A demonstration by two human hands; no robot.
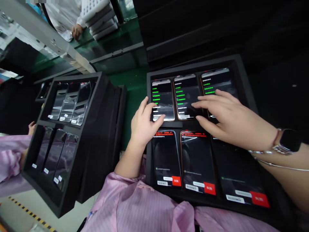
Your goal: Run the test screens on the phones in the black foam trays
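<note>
A black foam tray (193, 63) in front of me holds two rows of smartphones with lit screens. My left hand (145, 120) is over the left edge of the far-left phone (166, 93), fingers apart and thumb near its lower screen. Over the far-right phone (214, 76) hovers my right hand (228, 117), fingers stretched out, the fingertips reaching toward the far-middle phone (187, 85). Green and white text lines show on the far row. Each near-row phone, such as the near-left phone (166, 154), has red text at its top and a red button low down.
Left of me, another black tray (94, 96) of dark phones with white labels rests on stacked trays. A person in pink sleeves (12, 158) is beside it. Across the green bench (137, 80), another person's hand (76, 31) is near stacked white trays (100, 16). A pale metal post (55, 42) slants between.
</note>
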